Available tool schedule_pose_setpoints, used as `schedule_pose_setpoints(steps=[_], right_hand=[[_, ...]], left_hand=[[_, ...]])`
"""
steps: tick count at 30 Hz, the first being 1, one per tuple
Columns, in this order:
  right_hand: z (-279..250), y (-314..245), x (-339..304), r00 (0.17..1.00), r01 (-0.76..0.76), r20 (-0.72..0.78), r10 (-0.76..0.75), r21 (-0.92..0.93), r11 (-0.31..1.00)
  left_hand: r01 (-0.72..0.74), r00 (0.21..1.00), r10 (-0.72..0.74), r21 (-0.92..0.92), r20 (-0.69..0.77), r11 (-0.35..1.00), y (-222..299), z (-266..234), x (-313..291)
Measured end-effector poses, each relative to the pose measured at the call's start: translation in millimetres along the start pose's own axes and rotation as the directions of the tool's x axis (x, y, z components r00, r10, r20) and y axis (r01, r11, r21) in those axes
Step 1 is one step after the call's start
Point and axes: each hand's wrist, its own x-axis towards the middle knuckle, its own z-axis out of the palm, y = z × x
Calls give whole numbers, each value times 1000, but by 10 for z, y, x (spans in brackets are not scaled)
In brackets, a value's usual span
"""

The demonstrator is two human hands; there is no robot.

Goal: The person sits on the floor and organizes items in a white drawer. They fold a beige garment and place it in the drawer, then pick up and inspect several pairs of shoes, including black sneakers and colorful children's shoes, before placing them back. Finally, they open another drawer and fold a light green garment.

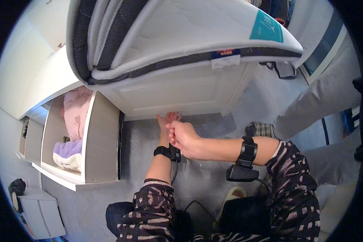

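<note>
My left hand (pixel 169 120) lies open low beside the white bed panel (pixel 161 94), palm up and fingers spread. My right hand (pixel 184 139) is closed, its fingers curled in over my left wrist; whether anything sits inside them is hidden. Around my left forearm goes a black strap with a small black device (pixel 174 153). A second black strap (pixel 248 151) circles my right forearm, and a larger black box (pixel 242 173) hangs from it. Cables run down from both devices.
A mattress (pixel 169 32) with dark grey edging rests above the bed panel. At left, a pulled-out drawer (pixel 103 141) holds pink cloth (pixel 77 113) and a purple-and-white item (pixel 69 155). Another person's grey-trousered leg (pixel 310 105) and plaid slipper (pixel 261 130) stand at right.
</note>
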Motion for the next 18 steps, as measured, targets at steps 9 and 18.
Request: schedule_pose_setpoints(steps=[9,18], right_hand=[[111,-641,-449,930,125,360,-70,-133,983],[-88,-1126,-1009,435,825,862,260,-497,269]], left_hand=[[29,994,-9,183,-112,983,49,293,-453],[466,867,-303,429,-396,774,245,487,-1268]])
